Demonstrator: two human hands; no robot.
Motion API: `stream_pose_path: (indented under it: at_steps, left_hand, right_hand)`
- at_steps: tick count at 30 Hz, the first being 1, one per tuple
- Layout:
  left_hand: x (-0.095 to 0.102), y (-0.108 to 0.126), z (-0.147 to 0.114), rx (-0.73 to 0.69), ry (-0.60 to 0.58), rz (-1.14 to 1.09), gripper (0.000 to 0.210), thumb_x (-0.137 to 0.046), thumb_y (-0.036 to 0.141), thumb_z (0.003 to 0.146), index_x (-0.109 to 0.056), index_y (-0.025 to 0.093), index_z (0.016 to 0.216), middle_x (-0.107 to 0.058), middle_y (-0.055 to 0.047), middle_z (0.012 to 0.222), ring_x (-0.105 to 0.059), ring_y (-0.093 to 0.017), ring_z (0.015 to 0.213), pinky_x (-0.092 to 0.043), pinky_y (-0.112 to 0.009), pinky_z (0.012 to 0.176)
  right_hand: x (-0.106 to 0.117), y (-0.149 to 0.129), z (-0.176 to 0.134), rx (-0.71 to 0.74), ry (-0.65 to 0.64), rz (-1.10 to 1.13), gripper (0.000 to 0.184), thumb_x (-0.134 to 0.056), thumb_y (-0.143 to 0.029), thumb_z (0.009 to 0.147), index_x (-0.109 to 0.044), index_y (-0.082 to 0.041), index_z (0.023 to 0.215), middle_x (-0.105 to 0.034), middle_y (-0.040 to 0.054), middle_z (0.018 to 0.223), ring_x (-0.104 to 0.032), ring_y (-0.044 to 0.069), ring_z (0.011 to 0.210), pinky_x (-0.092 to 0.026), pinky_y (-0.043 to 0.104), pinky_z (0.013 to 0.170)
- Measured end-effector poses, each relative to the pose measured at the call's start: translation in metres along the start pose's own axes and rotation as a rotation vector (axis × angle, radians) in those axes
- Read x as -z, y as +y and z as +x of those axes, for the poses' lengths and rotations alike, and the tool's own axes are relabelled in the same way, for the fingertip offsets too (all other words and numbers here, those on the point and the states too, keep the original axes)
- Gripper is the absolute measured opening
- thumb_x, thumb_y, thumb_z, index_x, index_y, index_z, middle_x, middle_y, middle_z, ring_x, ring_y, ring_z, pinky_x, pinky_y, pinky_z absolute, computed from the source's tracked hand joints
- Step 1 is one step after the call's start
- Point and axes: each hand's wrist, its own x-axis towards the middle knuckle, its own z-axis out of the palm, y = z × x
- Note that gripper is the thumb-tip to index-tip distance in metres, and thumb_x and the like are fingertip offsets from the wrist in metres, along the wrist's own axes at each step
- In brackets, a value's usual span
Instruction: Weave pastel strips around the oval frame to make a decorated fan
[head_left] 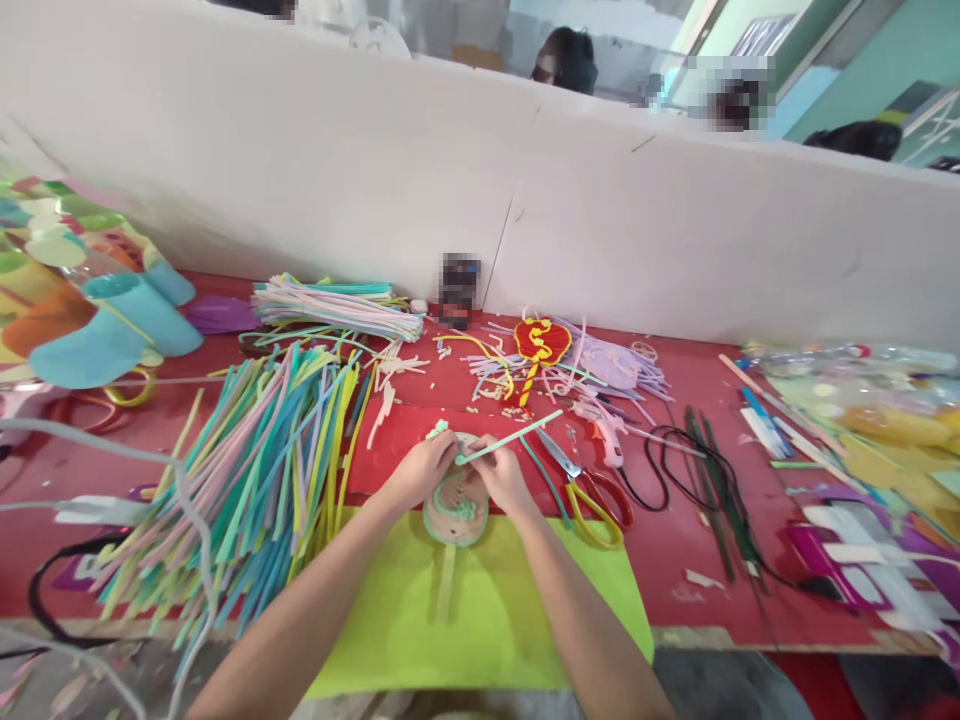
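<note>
My left hand (429, 466) and my right hand (501, 476) are close together, fingers pinched on a mint-green pipe cleaner (521, 433). One end of it sticks out to the upper right; the part between my fingertips is partly hidden. Just below lies a round fan-shaped craft piece (435, 525), beige with a mint-green edge and a mint-green coiled decoration (469, 510). Its pale handle (445, 580) points toward me over a yellow-green sheet (517, 630). Whether my hands also touch the piece I cannot tell.
A big heap of coloured pipe cleaners (255, 470) lies left, a bundle (337, 308) behind. A red-and-yellow fan (541, 343) lies ahead. To the right are scissors (596, 515), a pink glue gun (609, 435) and a black cable (720, 480). A white partition (360, 170) stands behind.
</note>
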Motion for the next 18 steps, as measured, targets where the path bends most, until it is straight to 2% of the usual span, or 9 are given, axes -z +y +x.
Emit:
stream_pose_path:
  at_steps: [3,6,9,13,18]
  left_hand:
    - [-0.004,-0.002,0.001,0.009,0.043,-0.036,0.024,-0.034,0.034,0.089,-0.046,0.018,0.076,-0.049,0.002,0.067,-0.044,-0.011,0.061,-0.033,-0.022,0.059]
    - [-0.006,0.001,0.0,0.001,0.089,-0.043,0.025,-0.034,0.035,0.089,-0.046,0.017,0.075,-0.048,0.002,0.067,-0.044,-0.01,0.062,-0.032,-0.022,0.06]
    - [-0.006,0.007,-0.002,0.006,0.11,-0.1,0.024,-0.034,0.034,0.089,-0.046,0.017,0.075,-0.048,0.002,0.066,-0.043,-0.009,0.061,-0.033,-0.021,0.06]
    - [-0.003,0.011,-0.003,-0.006,0.058,-0.272,0.025,-0.033,0.035,0.089,-0.046,0.017,0.078,-0.05,0.001,0.069,-0.045,-0.01,0.065,-0.037,-0.021,0.064]
    - [-0.001,0.003,-0.002,-0.005,-0.018,-0.41,0.025,-0.037,0.037,0.087,-0.047,0.016,0.079,-0.048,0.001,0.072,-0.047,-0.01,0.068,-0.041,-0.022,0.067]
  right_hand:
    - [-0.004,-0.002,-0.003,0.034,0.058,-0.028,0.025,-0.058,-0.045,0.076,-0.054,-0.02,0.08,-0.06,0.0003,0.069,-0.06,0.016,0.062,-0.051,0.026,0.053]
    - [-0.011,-0.003,-0.008,0.029,0.091,0.05,0.026,-0.054,-0.047,0.079,-0.052,-0.021,0.085,-0.058,-0.0001,0.067,-0.058,0.015,0.056,-0.051,0.026,0.048]
    - [-0.014,-0.005,-0.012,0.048,0.118,0.053,0.025,-0.053,-0.045,0.08,-0.051,-0.021,0.087,-0.058,0.0008,0.068,-0.059,0.016,0.058,-0.051,0.027,0.051]
    - [-0.012,-0.01,-0.015,0.122,0.136,-0.028,0.022,-0.054,-0.042,0.08,-0.054,-0.021,0.086,-0.062,0.003,0.076,-0.061,0.017,0.065,-0.051,0.027,0.059]
    - [-0.013,-0.013,-0.016,0.169,0.158,-0.07,0.021,-0.053,-0.042,0.081,-0.054,-0.021,0.084,-0.06,0.0006,0.068,-0.058,0.015,0.059,-0.048,0.026,0.057]
